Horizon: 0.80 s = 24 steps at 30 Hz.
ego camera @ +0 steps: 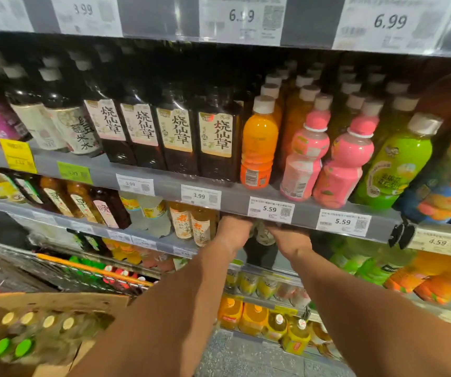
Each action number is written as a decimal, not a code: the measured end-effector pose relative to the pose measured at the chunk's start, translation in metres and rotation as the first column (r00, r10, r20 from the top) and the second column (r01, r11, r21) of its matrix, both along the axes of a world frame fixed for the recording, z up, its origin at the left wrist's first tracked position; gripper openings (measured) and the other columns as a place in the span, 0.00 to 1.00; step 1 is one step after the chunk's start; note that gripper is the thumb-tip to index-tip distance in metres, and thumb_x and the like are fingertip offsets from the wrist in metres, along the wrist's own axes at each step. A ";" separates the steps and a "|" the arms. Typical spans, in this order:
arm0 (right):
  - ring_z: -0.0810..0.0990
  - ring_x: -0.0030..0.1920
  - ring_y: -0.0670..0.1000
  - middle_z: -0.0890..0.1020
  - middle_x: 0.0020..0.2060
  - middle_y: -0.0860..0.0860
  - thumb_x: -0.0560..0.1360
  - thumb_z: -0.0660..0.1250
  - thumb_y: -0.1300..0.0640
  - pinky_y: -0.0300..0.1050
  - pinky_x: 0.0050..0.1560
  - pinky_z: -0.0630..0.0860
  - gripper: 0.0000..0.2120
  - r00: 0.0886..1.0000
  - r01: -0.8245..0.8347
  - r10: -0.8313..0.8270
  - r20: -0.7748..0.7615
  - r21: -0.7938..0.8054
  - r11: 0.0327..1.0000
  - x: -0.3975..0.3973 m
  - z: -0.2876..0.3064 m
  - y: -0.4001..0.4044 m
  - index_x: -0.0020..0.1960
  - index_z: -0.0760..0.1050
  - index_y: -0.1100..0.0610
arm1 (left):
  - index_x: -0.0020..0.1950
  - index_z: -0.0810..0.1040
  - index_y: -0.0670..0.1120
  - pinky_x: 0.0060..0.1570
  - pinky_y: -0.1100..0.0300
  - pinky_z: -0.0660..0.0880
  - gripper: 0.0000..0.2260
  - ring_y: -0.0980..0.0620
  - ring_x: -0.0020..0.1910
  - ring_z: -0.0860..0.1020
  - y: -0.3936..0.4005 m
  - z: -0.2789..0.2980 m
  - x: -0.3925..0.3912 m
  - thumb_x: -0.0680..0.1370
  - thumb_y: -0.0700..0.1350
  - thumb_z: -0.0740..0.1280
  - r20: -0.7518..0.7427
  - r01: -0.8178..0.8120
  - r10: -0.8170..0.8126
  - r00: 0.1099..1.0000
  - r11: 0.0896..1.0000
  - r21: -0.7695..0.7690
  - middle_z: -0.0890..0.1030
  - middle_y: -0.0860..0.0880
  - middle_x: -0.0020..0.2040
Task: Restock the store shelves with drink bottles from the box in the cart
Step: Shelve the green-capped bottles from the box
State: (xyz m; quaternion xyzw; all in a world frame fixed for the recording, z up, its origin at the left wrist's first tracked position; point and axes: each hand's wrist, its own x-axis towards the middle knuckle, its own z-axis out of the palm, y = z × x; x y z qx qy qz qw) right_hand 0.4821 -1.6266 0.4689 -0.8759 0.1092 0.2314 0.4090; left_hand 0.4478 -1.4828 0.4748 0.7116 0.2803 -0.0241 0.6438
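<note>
Both arms are stretched out and forward, reaching under the grey shelf edge [235, 198] with the 5.59 price tags, into the tier just below it. The left hand [233, 231] and the right hand [291, 240] sit side by side with a dark bottle [263, 236] between them, its pale label just peeping through the gap. It stands upright, long axis vertical, and it lies straight ahead of both hands, about level with the knuckles. Each hand seems pressed to one flank of it, but the fingers run in under the shelf lip and out of sight, so I cannot tell whether they are really wrapped round the bottle or only steadying it. Neither hand is clearly nearer; they flank it evenly. My read is that this is the placing step, one bottle being set into the dark slot behind, right of the orange-labelled tea bottles [191, 225]. The next move looks like a straight push away from the body, keeping the bottle vertical so its top clears the shelf above. Down at lower left the cardboard box [55, 300] sits open in the wire cart [63, 270], yellow-capped bottles [37, 321] and green-capped bottles [12, 348] waiting, so plenty of restocking remains.
</note>
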 end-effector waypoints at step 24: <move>0.67 0.67 0.61 0.68 0.67 0.56 0.70 0.65 0.35 0.56 0.67 0.66 0.37 0.702 -0.567 0.641 0.311 -0.300 0.767 -0.369 0.021 0.312 0.70 0.63 0.57 | 0.61 0.76 0.45 0.48 0.55 0.76 0.20 0.41 0.54 0.79 0.311 0.005 -0.420 0.74 0.55 0.68 -0.319 0.015 0.194 0.928 0.834 0.551 0.81 0.43 0.55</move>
